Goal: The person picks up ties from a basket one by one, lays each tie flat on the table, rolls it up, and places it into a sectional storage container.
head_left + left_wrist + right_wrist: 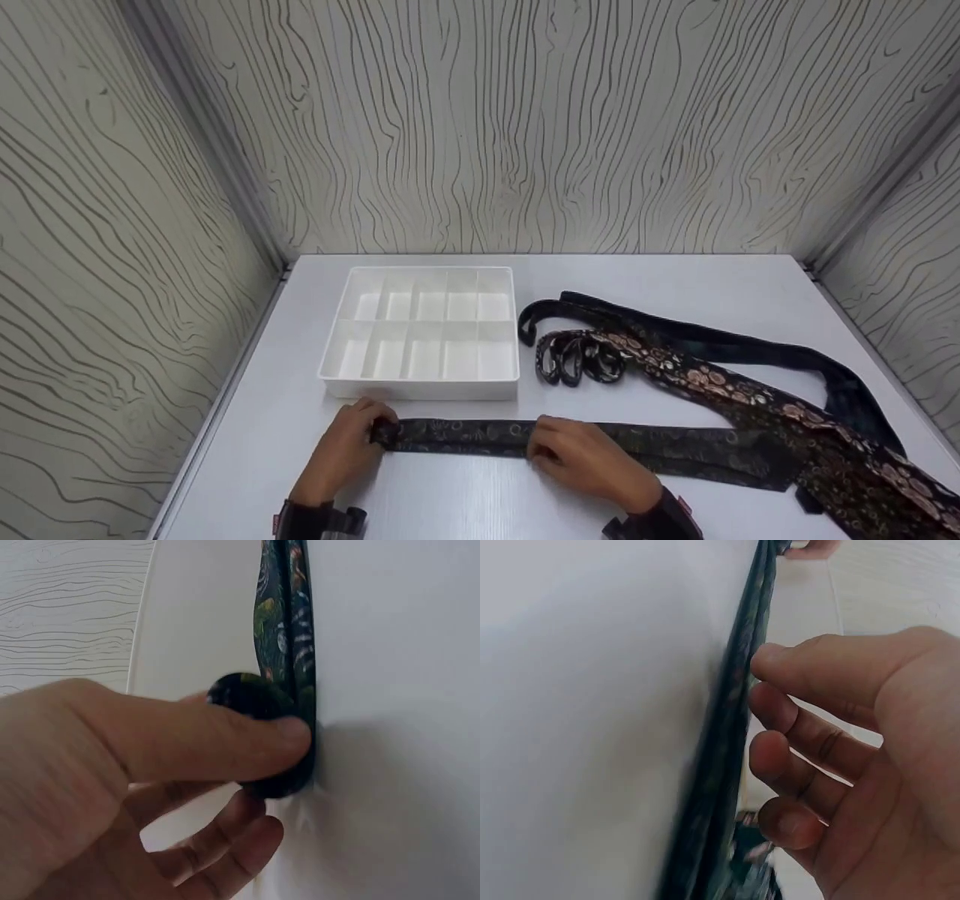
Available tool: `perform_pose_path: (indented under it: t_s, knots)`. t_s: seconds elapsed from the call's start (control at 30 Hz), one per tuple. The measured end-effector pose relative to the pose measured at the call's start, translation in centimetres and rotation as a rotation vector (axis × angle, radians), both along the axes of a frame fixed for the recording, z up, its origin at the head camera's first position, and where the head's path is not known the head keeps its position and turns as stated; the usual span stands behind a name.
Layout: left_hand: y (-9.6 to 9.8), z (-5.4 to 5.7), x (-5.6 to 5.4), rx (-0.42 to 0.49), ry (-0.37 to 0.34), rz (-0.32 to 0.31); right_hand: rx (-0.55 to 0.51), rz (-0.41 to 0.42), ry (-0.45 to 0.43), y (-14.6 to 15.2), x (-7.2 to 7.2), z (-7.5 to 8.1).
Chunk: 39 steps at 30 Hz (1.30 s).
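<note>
A dark patterned necktie lies stretched lengthwise along the front of the white table. At its left end, my left hand pinches a small tight roll of the tie, with the thumb over it. The flat strip runs away from that roll toward my right hand. There the bent fingers stay loose, and their fingertips meet the strip partway along in the right wrist view. Past that hand, the wide end continues to the right.
Behind the strip stands a white tray divided into several compartments. To its right, a black necktie with pinkish flowers and a plain-looking dark tie lie heaped, overlapping the wide end. Wood-patterned panels enclose the table.
</note>
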<state>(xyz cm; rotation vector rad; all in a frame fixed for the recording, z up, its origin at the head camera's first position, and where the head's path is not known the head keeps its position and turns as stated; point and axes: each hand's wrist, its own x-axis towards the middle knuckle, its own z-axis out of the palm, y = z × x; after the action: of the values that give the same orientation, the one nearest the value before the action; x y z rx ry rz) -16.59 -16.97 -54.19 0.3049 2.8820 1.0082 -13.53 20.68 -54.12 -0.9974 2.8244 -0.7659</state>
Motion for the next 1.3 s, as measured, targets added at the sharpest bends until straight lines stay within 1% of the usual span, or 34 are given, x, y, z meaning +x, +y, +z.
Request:
perform_pose_path:
  t_s: [0.1,0.27,0.37,0.43,0.6,0.77,0.87,1.03,1.1,1.17,1.3]
  knots:
    - [0.0,0.1,0.0,-0.013,0.008,0.002,0.001,0.052,0.038,-1.8,-0.4,0.3]
    - [0.1,0.3,-0.2,0.012,0.01,-0.045,-0.009,0.185,0.104,-5.3,-1.2,0.8]
    - [0.2,0.4,-0.2,0.004,0.013,-0.053,-0.009,0.261,0.159,-7.4,-1.6,0.9]
    - [0.3,0.4,-0.1,-0.012,0.022,-0.056,-0.002,0.287,0.175,-8.6,-1.9,0.8]
    - [0.5,0.4,0.0,-0.041,0.066,-0.081,0.027,0.307,0.167,-10.6,-2.3,0.1]
    - [0.5,0.3,0.1,-0.043,0.099,-0.103,0.066,0.324,0.148,-11.4,-2.3,-0.7]
    - [0.5,0.2,0.2,-0.05,0.102,-0.108,0.081,0.333,0.111,-11.7,-2.3,-1.0]
    - [0.7,0.3,0.3,-0.054,0.092,-0.108,0.085,0.332,0.049,-12.2,-2.2,-1.1]
    - [0.8,0.3,0.4,-0.05,0.1,-0.115,0.092,0.332,0.031,-12.3,-2.2,-1.2]
    - [0.8,0.3,0.5,-0.043,0.116,-0.126,0.102,0.334,0.025,-12.4,-2.1,-1.3]
    - [0.9,0.2,0.6,-0.043,0.118,-0.131,0.109,0.324,0.021,-12.6,-2.1,-1.4]
